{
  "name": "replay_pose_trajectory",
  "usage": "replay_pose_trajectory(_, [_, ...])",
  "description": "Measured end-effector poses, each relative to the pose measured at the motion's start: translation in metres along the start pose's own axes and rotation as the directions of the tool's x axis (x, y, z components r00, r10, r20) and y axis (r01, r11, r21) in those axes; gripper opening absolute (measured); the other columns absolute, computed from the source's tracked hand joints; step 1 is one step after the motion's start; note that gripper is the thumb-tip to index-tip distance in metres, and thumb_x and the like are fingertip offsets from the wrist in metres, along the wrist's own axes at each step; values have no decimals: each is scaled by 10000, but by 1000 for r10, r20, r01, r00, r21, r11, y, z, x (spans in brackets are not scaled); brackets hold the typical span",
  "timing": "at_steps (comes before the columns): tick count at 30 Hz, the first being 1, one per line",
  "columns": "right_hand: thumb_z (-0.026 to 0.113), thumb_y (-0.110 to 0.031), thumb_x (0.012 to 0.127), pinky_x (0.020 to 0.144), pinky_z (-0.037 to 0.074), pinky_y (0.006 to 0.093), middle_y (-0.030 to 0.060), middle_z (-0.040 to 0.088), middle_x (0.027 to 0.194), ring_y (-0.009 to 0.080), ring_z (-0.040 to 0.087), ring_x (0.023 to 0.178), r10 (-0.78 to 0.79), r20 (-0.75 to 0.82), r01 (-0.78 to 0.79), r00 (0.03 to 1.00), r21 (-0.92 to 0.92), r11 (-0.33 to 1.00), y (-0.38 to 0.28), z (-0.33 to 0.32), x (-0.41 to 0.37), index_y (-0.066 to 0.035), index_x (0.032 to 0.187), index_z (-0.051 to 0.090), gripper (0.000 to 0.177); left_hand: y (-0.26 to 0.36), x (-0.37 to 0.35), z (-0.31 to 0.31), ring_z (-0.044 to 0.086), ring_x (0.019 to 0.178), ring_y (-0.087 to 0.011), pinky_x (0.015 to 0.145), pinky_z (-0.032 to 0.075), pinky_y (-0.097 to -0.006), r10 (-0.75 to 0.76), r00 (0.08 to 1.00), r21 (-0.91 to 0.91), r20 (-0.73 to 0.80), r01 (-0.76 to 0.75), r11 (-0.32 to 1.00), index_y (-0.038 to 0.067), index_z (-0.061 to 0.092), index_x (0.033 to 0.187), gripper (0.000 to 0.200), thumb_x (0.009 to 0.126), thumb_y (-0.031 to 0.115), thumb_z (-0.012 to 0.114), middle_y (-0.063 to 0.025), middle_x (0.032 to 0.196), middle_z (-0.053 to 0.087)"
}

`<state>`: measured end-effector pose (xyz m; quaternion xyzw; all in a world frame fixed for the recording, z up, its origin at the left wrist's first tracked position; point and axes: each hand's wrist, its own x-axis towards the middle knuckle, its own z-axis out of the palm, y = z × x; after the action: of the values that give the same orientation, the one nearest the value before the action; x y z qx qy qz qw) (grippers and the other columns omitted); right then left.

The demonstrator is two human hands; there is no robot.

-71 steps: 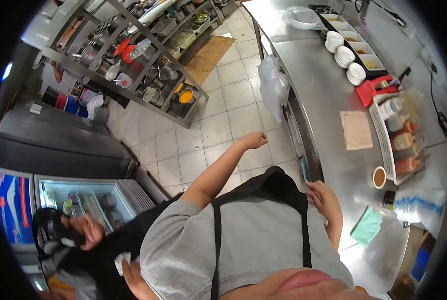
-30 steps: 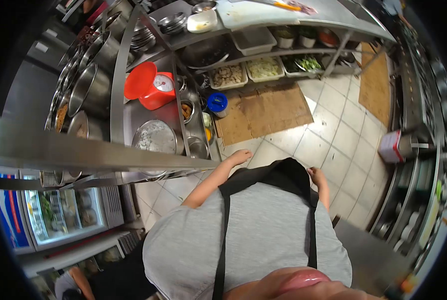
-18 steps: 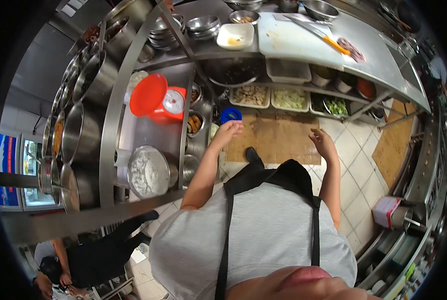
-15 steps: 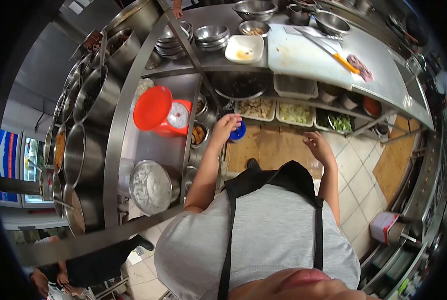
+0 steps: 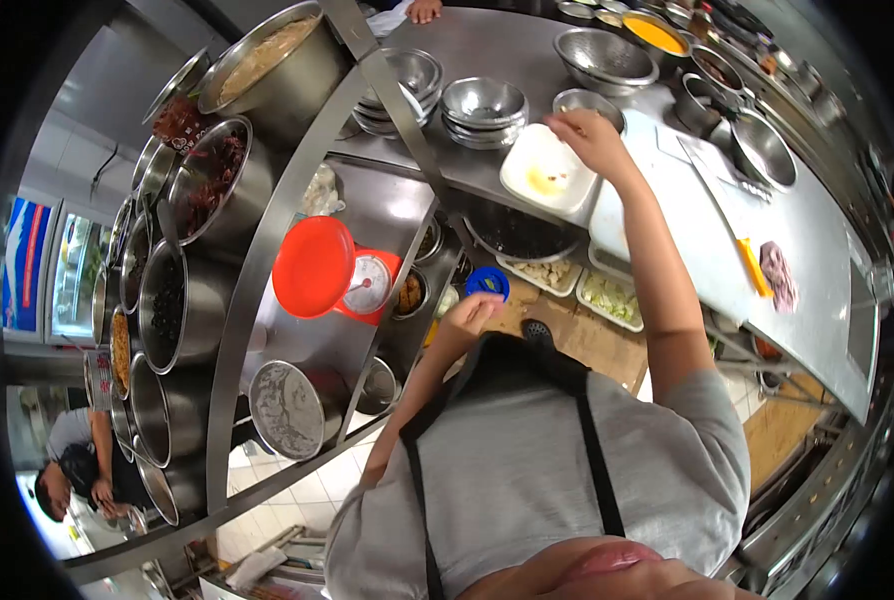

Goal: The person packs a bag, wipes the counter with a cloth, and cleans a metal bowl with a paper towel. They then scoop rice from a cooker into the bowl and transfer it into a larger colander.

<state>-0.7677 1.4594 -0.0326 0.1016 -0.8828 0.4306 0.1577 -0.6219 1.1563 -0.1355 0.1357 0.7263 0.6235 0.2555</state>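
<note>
My right hand (image 5: 593, 140) reaches over the counter, above the far edge of a white square dish (image 5: 534, 186) with yellowish liquid in it. Its fingers are bent together beside a small metal bowl (image 5: 608, 109); what they hold, if anything, is hidden. My left hand (image 5: 470, 318) hangs low in front of my body, fingers loosely bent and apart from the thumb, with nothing visible in it. Just beyond it, lower down, is a blue round container (image 5: 488, 283). Right of the dish lies a white cutting board (image 5: 644, 205) with a long yellow-handled knife (image 5: 750, 263).
Stacked metal bowls (image 5: 483, 112) stand left of the dish. A red scale (image 5: 317, 268) and a floury pot (image 5: 289, 408) sit on the left shelf, behind metal posts. Large pots (image 5: 207, 180) line the far left. A pink cloth (image 5: 778, 277) lies by the knife. Another person's hand (image 5: 424, 11) rests at the back.
My right hand has risen from low on the right to above the counter by the white dish. My left hand has dropped slightly. The view has turned and moved nearer the counter.
</note>
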Motion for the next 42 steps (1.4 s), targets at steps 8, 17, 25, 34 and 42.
replay_pose_trajectory(8, [571, -321, 814, 795, 473, 394, 170, 632, 913, 329, 601, 917, -119, -26, 107, 993, -283, 953, 12, 127, 230, -23, 916, 651, 326, -18, -46, -2, 586, 873, -126, 798, 443, -240, -243, 799, -223, -550, 140, 965, -15, 591, 1037, 247, 928, 182, 488, -62, 935, 630])
replay_pose_trajectory(17, [542, -171, 758, 793, 491, 422, 190, 626, 1009, 343, 618, 909, -65, 169, 130, 984, -414, 901, 2, 136, 298, -36, 979, 650, 280, 42, -20, 26, 547, 904, -114, 814, 408, -235, -329, 698, -167, -636, 292, 942, 19, 581, 1081, 270, 930, 218, 480, -48, 954, 615])
replay_pose_trajectory(25, [531, -226, 733, 795, 482, 423, 217, 620, 986, 363, 614, 871, -127, -36, 119, 991, -174, 978, 24, 136, 345, -58, 1067, 612, 382, 51, 3, 8, 571, 862, -108, 797, 429, -230, -83, 706, 57, -703, 173, 983, -8, 589, 1029, 190, 905, 90, 484, -57, 924, 624])
replay_pose_trajectory(34, [546, -167, 724, 575, 556, 382, 212, 629, 942, 294, 656, 756, 210, 151, -249, 966, 328, 911, 11, 121, 329, 7, 1049, 592, 372, 119, 104, -9, 583, 876, -280, 769, 457, -292, 445, 825, 686, -349, -99, 721, 25, 585, 1012, 193, 829, 1, 532, -142, 916, 597])
replay_pose_trajectory(42, [608, -197, 738, 550, 570, 382, 143, 619, 909, 259, 645, 722, 263, 75, -262, 962, 527, 808, 39, 72, 323, 8, 1070, 560, 392, 183, 278, -79, 589, 881, -218, 799, 387, -396, 311, 898, 803, -311, 423, -419, 106, 655, 904, 178, 790, 140, 522, -57, 892, 643])
